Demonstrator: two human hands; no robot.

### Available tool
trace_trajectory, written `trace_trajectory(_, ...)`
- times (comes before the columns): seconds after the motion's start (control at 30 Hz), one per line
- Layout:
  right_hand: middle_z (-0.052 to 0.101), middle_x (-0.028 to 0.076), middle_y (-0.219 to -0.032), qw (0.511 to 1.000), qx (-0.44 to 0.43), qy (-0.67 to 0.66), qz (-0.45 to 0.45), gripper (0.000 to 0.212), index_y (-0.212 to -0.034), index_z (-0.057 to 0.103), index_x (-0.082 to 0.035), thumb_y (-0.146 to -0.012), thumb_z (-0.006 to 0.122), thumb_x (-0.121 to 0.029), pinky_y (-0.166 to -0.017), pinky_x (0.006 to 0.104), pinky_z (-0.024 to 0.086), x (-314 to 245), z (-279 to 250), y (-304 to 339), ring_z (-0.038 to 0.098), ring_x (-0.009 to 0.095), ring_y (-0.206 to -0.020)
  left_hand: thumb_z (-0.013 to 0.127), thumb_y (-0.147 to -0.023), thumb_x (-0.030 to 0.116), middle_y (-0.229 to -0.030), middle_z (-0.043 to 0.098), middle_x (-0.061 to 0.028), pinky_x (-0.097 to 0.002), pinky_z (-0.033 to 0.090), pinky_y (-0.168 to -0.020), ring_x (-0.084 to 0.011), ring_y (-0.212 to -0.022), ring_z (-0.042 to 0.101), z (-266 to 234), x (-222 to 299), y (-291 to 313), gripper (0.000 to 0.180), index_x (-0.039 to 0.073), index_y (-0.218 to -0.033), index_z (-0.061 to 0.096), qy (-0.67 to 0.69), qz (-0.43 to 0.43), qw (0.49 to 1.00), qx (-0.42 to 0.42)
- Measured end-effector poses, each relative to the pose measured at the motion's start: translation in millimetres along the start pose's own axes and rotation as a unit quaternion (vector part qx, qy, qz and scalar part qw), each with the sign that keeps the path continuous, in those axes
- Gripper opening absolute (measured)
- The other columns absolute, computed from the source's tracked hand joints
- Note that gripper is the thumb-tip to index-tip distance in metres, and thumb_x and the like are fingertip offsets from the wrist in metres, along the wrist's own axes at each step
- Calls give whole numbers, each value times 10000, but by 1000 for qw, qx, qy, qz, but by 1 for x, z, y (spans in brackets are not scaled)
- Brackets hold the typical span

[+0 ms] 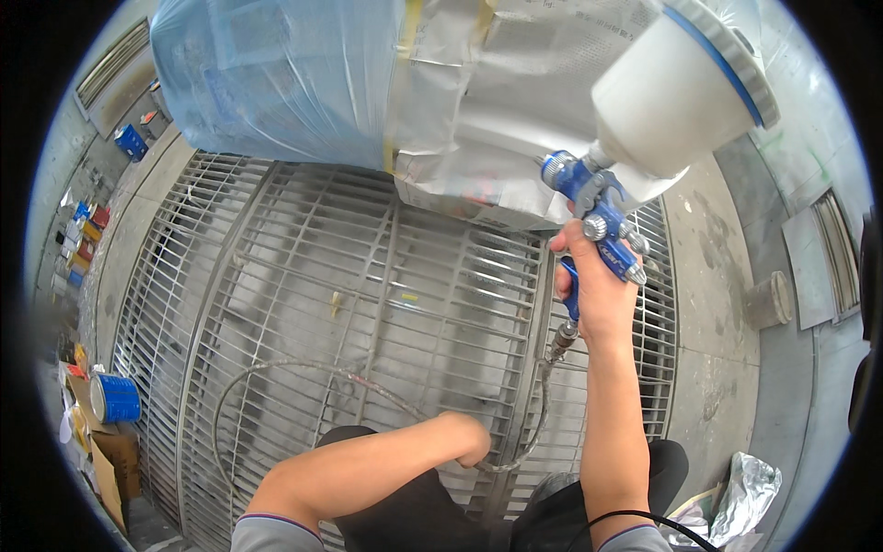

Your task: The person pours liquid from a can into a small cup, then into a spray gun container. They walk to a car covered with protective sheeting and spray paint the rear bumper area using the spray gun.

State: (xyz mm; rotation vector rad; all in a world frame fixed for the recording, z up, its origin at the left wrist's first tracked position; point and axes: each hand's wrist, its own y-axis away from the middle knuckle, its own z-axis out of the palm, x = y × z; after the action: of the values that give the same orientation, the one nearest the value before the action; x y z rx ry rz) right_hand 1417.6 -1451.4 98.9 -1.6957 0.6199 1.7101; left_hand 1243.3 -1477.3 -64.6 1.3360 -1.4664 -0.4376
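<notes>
My right hand (596, 293) is wrapped round the handle of a blue and silver spray gun (598, 207), raised on the right side. A large white paint cup (676, 92) with a blue band and grey lid sits on top of the gun, tilted to the right. From the handle's lower end an air hose (544, 396) hangs down and loops back past my left hand. Low in the middle, between my knees, my left hand (467, 440) is closed round this hose; its fingertips are mostly hidden. Just beyond the gun is a body panel masked with paper (524, 83).
Blue plastic film (267, 83) covers the far left of the panel. Metal floor grating (368, 267) spreads beneath, with the hose looping over it. A blue can (117, 399) and cardboard box (118, 460) stand left; crumpled foil (745, 492) lies lower right, and a bucket (769, 301) stands right.
</notes>
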Motion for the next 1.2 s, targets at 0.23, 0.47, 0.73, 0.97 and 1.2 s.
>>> trace_trajectory(0.23, 711, 52, -847, 997, 79, -13, -5, 299, -1239, 715, -19, -1019, 763, -216, -453, 259, 430, 10, -60, 0, 565, 97, -513, 740, -958, 321, -1134, 804, -168, -515, 592, -876, -367, -1054, 756, -7, 5, -12, 342, 38, -1130, 827, -6, 11, 1000, -13)
trace_trajectory(0.47, 663, 34, -867, 990, 137, -33, 5, 412, -1393, 640, -19, -1053, 724, -236, -469, 268, 425, 24, -125, -6, 525, 94, -528, 741, -972, 346, -1112, 802, -173, -524, 587, -887, -383, -1057, 749, -14, 11, -29, 366, 28, -1137, 817, -5, 0, 1000, -18)
trace_trajectory(0.73, 685, 29, -892, 969, 243, -28, 27, 266, -1232, 701, -65, -1059, 720, -267, -445, 268, 419, 50, -193, -25, 529, 93, -528, 713, -982, 329, -1181, 789, -172, -519, 590, -911, -382, -1104, 743, -36, 27, -26, 367, 29, -1174, 801, 9, -33, 999, -23)
trace_trajectory(0.97, 737, 50, -951, 973, 225, -43, 17, 255, -1241, 702, -43, -1067, 705, -229, -445, 240, 433, 59, -216, -16, 559, 81, -541, 680, -922, 164, -1228, 783, -156, -522, 600, -864, -367, -1118, 749, -42, 29, -42, 305, 43, -1169, 812, 2, -35, 999, -27)
trace_trajectory(1.2, 687, 53, -932, 997, 53, -58, 5, 470, -1448, 583, -38, -1064, 712, -276, -477, 282, 435, 53, -222, -23, 541, 103, -540, 681, -1019, 387, -1159, 778, -148, -547, 572, -909, -392, -1133, 719, -57, 45, -47, 357, 114, -1231, 771, 16, 8, 999, -48)
